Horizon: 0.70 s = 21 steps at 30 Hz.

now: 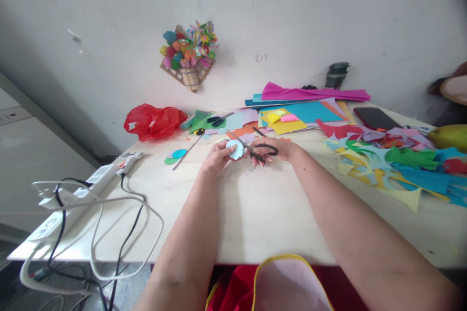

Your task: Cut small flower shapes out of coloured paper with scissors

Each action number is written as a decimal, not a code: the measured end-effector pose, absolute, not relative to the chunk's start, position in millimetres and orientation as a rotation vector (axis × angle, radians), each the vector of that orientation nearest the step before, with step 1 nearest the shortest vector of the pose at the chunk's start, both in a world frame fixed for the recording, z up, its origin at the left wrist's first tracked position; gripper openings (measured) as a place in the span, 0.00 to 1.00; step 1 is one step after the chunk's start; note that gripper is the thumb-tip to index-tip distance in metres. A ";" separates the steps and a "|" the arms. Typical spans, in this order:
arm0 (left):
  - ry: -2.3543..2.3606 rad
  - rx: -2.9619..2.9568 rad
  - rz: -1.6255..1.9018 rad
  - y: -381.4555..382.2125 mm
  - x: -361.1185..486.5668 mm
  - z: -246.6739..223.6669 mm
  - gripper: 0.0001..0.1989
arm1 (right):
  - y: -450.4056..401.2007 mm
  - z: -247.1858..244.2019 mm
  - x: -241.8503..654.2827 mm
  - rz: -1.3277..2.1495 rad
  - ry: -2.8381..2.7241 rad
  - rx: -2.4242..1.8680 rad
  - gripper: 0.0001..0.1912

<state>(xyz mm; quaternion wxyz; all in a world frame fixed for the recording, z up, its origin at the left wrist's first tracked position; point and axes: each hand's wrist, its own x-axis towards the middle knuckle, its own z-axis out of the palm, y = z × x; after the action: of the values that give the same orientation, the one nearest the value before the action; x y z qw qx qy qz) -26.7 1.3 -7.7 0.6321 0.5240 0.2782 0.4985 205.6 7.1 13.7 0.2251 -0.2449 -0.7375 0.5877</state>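
Note:
My left hand (216, 156) pinches a small light blue paper piece with a scalloped edge (235, 149); a strip of red shows along its lower side. In my right hand (279, 148) is a pair of scissors with dark handles (268, 151). The fingers are through the handles, and the blades point left, close against the paper's right edge. Whether the blades touch the paper I cannot tell. To the left on the table lie a blue paper circle (179, 153) and a green one (170, 161), partly overlapping.
Paper scraps (397, 155) cover the right side. A phone (377, 118), coloured sheets (302, 111), a second pair of scissors (219, 119) and a red plastic bag (155, 121) lie toward the wall. A power strip (78, 199) with cables stands at the left edge.

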 end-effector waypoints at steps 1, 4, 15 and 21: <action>0.642 1.199 1.146 1.0 -26.5 -7.5 0.22 | 5.3 15.3 205.4 1.626 -2.026 -0.688 0.26; 0.654 1.204 1.150 1.1 -25.8 -7.6 0.21 | 0.9 19.6 204.8 1.622 -1.980 -0.730 0.25; 0.734 1.251 1.116 3.8 -25.4 -9.5 0.21 | 0.9 21.1 184.7 1.372 -1.567 -0.866 0.24; 0.749 1.285 1.094 1.9 -23.2 -7.4 0.23 | -10.0 32.1 175.6 1.336 -1.524 -0.904 0.21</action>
<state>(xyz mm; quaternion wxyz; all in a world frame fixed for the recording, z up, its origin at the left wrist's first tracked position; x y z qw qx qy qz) -23.2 1.9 -7.4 0.6030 0.5552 0.3237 0.4726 175.6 -10.0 32.1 0.4449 -0.3649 -0.6150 0.5392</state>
